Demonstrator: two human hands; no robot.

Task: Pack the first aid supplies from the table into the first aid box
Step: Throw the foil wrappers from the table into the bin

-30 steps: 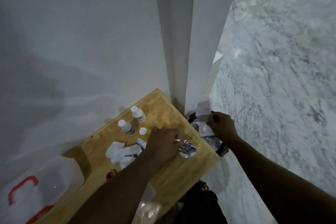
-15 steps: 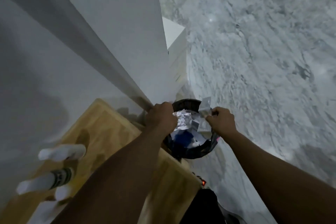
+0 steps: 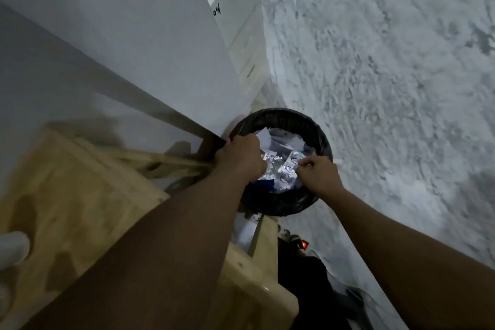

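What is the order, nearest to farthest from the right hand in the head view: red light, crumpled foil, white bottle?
1. Crumpled foil, in the bin, touching the right hand.
2. Red light, below the hand.
3. White bottle, far left edge.

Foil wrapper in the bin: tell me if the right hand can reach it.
Likely yes: the right hand is beside the foil wrapper, which lies uncovered on top in the black bin.
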